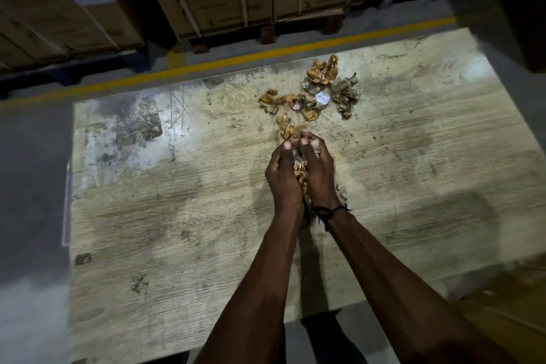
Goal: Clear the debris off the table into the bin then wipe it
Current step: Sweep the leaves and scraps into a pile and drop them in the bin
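At frame centre, the left hand (283, 179) and right hand (319, 173) press together, fingers (307, 139) curled around crumpled wrappers (300, 175); more debris (317, 89) lies above on the tabletop (177, 216).

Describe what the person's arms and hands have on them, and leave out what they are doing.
Both forearms are bare with no sleeves in view, and neither hand wears a glove. The left hand has no ring, watch or band that shows. The right hand has a thin dark cord bracelet tied at the wrist, with loose ends hanging from it.
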The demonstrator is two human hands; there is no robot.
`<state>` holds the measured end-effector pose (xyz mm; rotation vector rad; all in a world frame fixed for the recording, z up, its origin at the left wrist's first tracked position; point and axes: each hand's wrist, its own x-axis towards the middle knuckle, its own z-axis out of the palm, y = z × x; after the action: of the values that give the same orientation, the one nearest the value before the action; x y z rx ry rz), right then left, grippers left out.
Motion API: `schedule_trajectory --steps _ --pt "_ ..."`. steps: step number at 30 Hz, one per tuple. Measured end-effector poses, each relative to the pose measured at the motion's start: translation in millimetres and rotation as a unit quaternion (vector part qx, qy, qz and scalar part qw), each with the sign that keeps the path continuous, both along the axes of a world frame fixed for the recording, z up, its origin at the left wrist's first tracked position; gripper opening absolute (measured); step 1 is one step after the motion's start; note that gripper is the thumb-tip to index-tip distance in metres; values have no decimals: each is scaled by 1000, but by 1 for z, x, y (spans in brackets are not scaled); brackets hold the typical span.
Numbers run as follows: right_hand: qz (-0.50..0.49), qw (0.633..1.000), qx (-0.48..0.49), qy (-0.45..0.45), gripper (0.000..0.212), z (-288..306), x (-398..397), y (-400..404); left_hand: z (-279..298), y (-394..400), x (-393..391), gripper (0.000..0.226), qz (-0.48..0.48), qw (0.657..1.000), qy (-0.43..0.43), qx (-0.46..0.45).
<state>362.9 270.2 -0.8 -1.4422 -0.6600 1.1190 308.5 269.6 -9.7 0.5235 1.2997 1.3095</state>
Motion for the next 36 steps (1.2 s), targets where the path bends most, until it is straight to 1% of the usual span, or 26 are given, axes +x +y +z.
schedule_trajectory --steps 2,5,7,9,11,13,16,19,23,26,27,30,32,34,36 --pt "-5 1000 5 17 24 15 -4 -1 12 -1 -4 20 19 1000 -10 6" --pt "-21 999 17 34 24 46 -11 -5 41 -1 -11 5 29 999 -6 37" --pt "-23 998 28 43 24 70 -16 -7 65 -1 -16 10 30 998 -10 55" --pt "-22 998 44 43 22 92 -21 -9 89 -4 -22 22 29 997 -14 68" --pt "-22 997 60 46 25 117 -28 -12 113 -8 -29 30 24 996 -26 79" --pt "-21 996 68 55 30 139 -34 -14 135 -11 -35 29 20 995 -31 88" --pt "-16 994 76 78 30 172 -46 -23 167 -18 -45 22 18 995 -31 96" --pt "-32 993 81 75 33 204 -59 -33 194 -22 -53 20 16 994 -30 100" --pt "-33 992 107 64 33 240 -72 -48 227 -32 -62 14 18 992 -56 114" --pt "-40 990 114 67 41 259 -80 -60 247 -45 -69 15 21 990 -65 123" --pt "-40 990 115 69 40 263 -82 -63 252 -49 -71 16 22 990 -66 125" --pt "-40 988 128 80 25 271 -87 -72 263 -58 -77 22 28 987 -54 146" --pt "-41 986 143 73 29 275 -91 -77 270 -63 -80 25 29 984 -57 168" --pt "-39 985 159 54 33 279 -93 -81 272 -68 -82 34 28 981 -59 183" --pt "-26 984 170 53 28 284 -93 -86 275 -73 -84 41 24 979 -61 195"
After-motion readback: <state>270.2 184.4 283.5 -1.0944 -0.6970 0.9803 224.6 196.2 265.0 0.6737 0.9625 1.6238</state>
